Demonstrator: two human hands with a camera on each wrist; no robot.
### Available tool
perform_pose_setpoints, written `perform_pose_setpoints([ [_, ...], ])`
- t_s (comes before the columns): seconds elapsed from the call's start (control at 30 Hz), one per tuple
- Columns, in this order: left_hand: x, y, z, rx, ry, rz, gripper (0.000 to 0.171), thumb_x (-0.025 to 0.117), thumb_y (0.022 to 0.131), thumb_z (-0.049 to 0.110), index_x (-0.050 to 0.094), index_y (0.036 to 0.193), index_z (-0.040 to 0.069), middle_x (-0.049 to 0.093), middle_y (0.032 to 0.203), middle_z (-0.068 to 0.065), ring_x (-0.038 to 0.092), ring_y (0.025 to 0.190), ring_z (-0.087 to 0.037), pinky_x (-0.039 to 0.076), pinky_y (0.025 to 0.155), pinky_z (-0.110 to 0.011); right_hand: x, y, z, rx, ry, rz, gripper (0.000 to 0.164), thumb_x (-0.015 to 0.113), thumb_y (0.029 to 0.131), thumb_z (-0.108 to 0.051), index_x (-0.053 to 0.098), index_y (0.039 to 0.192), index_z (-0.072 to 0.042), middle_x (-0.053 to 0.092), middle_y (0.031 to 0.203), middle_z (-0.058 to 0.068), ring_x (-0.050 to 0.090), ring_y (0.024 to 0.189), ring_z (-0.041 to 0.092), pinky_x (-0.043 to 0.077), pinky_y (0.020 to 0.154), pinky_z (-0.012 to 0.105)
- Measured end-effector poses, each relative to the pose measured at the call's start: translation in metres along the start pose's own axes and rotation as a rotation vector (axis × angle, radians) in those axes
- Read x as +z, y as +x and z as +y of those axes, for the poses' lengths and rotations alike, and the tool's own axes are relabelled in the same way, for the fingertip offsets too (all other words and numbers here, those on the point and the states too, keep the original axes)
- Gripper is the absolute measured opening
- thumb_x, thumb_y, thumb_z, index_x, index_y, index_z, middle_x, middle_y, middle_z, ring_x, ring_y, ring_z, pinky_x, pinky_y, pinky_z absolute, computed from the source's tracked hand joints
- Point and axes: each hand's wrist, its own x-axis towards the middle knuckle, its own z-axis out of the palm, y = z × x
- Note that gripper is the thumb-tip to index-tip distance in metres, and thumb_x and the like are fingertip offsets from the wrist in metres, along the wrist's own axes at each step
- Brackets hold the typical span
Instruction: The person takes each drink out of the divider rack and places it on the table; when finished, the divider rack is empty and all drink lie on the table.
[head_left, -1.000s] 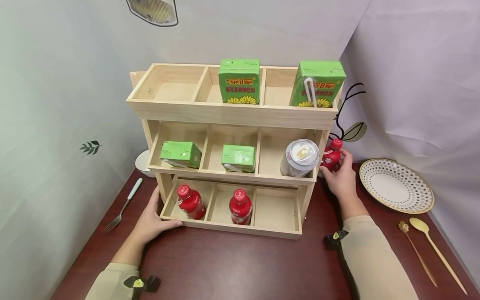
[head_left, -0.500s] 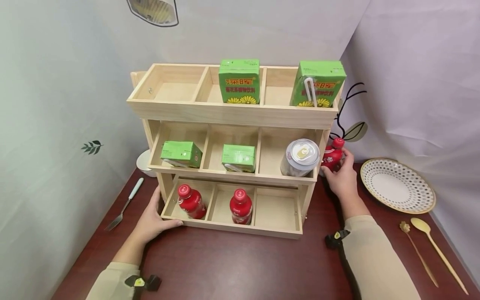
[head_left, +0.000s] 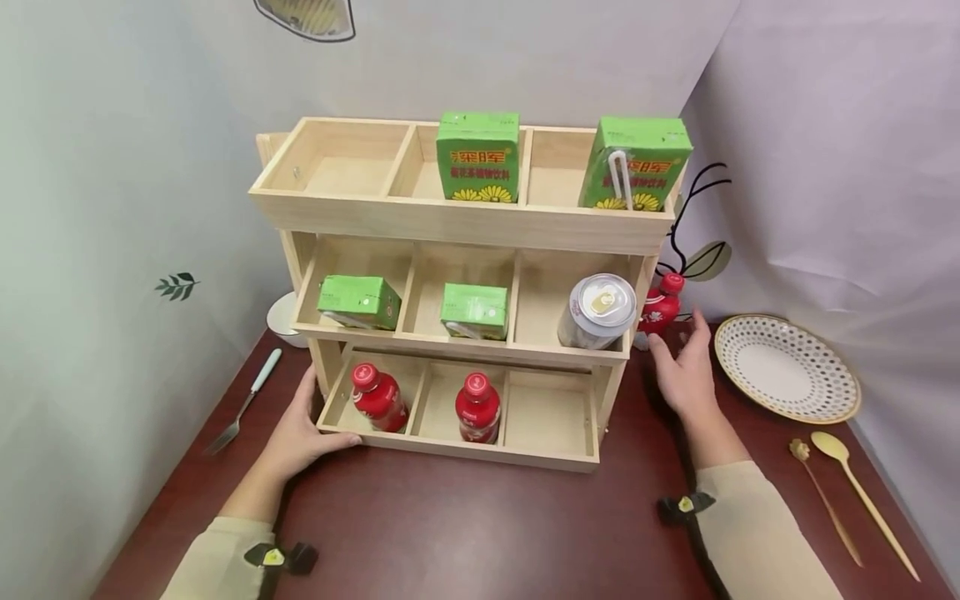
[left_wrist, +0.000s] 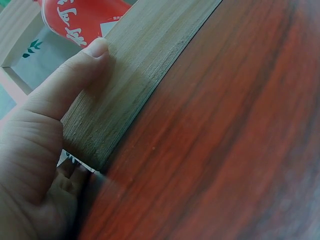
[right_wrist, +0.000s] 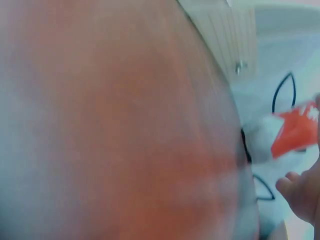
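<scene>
A three-tier wooden shelf rack [head_left: 465, 227] stands on the dark red table. My left hand [head_left: 295, 440] grips its lower left corner. In the left wrist view the thumb [left_wrist: 75, 75] lies on the front board and the other fingers are round the side. Beyond the rack's right side stands a red bottle [head_left: 660, 307], partly hidden by the rack. My right hand [head_left: 686, 367] is beside it with thumb and fingers spread, apart from the bottle. The right wrist view is blurred, with the red bottle [right_wrist: 297, 131] at its right edge.
On the rack are green drink cartons [head_left: 478, 158], a silver can [head_left: 597, 312] and two red bottles [head_left: 477, 408]. A dotted plate [head_left: 787, 367] and gold spoons [head_left: 862, 492] lie on the right. Left are a fork [head_left: 243, 400] and a white bowl [head_left: 285, 319].
My right hand has let go of the red bottle, opened its fingers and drawn slightly back from it. My left hand keeps its grip on the rack's corner. The head view has shifted slightly.
</scene>
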Motion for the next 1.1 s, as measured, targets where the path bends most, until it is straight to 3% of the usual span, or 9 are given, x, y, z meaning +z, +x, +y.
perform_pose_setpoints([
  [0.17,-0.004,0.003,0.0,-0.007,0.007,-0.005,0.128,0.094,0.056,0.004,0.015,0.155,0.021,0.032,0.15,-0.012,0.036,0.131,-0.02,0.037,0.094,-0.017,0.009,-0.032,-0.009,-0.067,0.048,0.099,0.063,0.058,0.096,-0.027,0.031,0.149,-0.008,0.037,0.147,0.016,0.036,0.133,0.031,0.031,0.106,0.049],
  [0.27,-0.004,0.002,-0.001,-0.006,-0.001,-0.009,0.127,0.094,0.056,0.003,0.015,0.155,0.021,0.032,0.149,-0.013,0.037,0.13,-0.02,0.038,0.094,-0.019,0.014,-0.053,-0.013,-0.169,0.115,0.167,0.049,0.061,0.094,-0.016,0.045,0.138,-0.002,0.048,0.135,0.014,0.046,0.121,0.026,0.042,0.099,0.035],
  [0.37,-0.003,0.001,-0.003,0.001,-0.021,-0.005,0.127,0.093,0.056,0.001,0.017,0.155,0.02,0.033,0.149,-0.014,0.037,0.13,-0.018,0.038,0.094,-0.019,0.019,-0.07,-0.021,-0.361,0.203,0.261,0.031,0.056,0.092,-0.005,0.056,0.12,0.009,0.056,0.116,0.021,0.051,0.108,0.025,0.041,0.094,0.025],
  [0.47,-0.003,-0.001,-0.005,-0.001,-0.021,-0.003,0.126,0.093,0.056,0.001,0.017,0.155,0.019,0.033,0.149,-0.014,0.037,0.129,-0.015,0.038,0.094,-0.018,0.023,-0.086,-0.037,-0.581,0.292,0.308,0.024,0.051,0.089,-0.003,0.059,0.102,0.017,0.056,0.1,0.029,0.052,0.099,0.029,0.038,0.092,0.026],
  [0.6,-0.002,-0.002,-0.005,-0.011,-0.009,0.001,0.126,0.093,0.056,0.002,0.017,0.155,0.019,0.033,0.149,-0.012,0.037,0.129,-0.014,0.037,0.094,-0.016,0.028,-0.103,-0.058,-0.752,0.371,0.287,0.023,0.051,0.087,-0.005,0.06,0.091,0.016,0.057,0.092,0.028,0.054,0.092,0.031,0.039,0.09,0.029],
  [0.77,-0.001,-0.004,-0.004,-0.007,0.011,0.005,0.126,0.093,0.056,0.002,0.017,0.155,0.018,0.032,0.149,-0.013,0.035,0.13,-0.011,0.034,0.095,-0.014,0.033,-0.113,-0.066,-0.833,0.41,0.211,0.012,0.055,0.082,0.003,0.062,0.084,0.012,0.059,0.084,0.023,0.057,0.082,0.029,0.043,0.084,0.026],
  [0.9,-0.001,-0.002,-0.003,-0.004,0.018,0.011,0.126,0.093,0.056,0.002,0.017,0.155,0.019,0.031,0.15,-0.012,0.034,0.131,-0.01,0.033,0.095,-0.014,0.035,-0.117,-0.071,-0.868,0.392,0.151,0.009,0.057,0.08,0.006,0.062,0.084,0.012,0.06,0.083,0.022,0.058,0.078,0.028,0.045,0.082,0.023],
  [1.1,0.001,0.0,-0.002,0.031,-0.002,-0.001,0.124,0.092,0.058,0.0,0.017,0.155,0.016,0.032,0.148,-0.018,0.036,0.129,-0.014,0.036,0.094,-0.015,0.045,-0.121,-0.079,-1.002,0.265,0.06,0.02,0.063,0.087,-0.01,0.065,0.091,0.009,0.064,0.093,0.019,0.061,0.084,0.032,0.046,0.088,0.03],
])
